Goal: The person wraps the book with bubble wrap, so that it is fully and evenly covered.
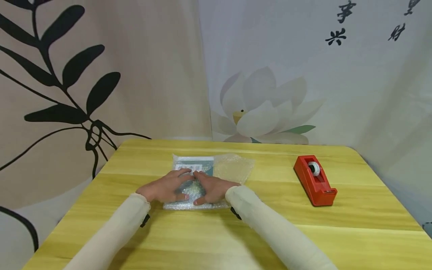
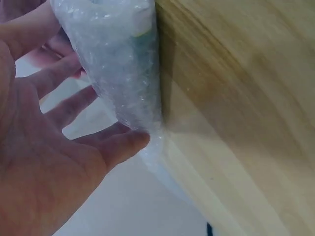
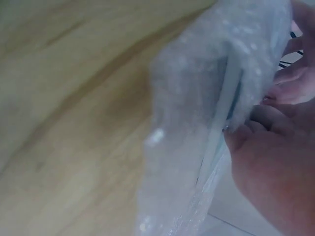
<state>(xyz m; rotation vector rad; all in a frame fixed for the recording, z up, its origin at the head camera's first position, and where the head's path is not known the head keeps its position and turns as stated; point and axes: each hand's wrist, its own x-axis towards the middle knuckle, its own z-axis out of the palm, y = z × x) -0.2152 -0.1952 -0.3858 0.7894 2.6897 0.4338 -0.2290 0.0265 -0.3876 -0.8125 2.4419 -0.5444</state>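
Note:
A flat, book-like item with a white and teal face lies inside clear bubble wrap near the middle of the table. The wrap extends past the item's right side. My left hand rests on the left part of the package, fingers spread and thumb near its front. From the other side, my right hand lies over the middle with its fingers extended, and the fingertips of both hands meet near the center. In the left wrist view, fingers touch the crinkled wrap. A pale edge of the item shows through the plastic in the right wrist view.
A red tape dispenser with a small white roll stands to the right on the wooden table. Behind the table hangs a printed cloth with a flower and dark characters. Dark leaves decorate the backdrop at left.

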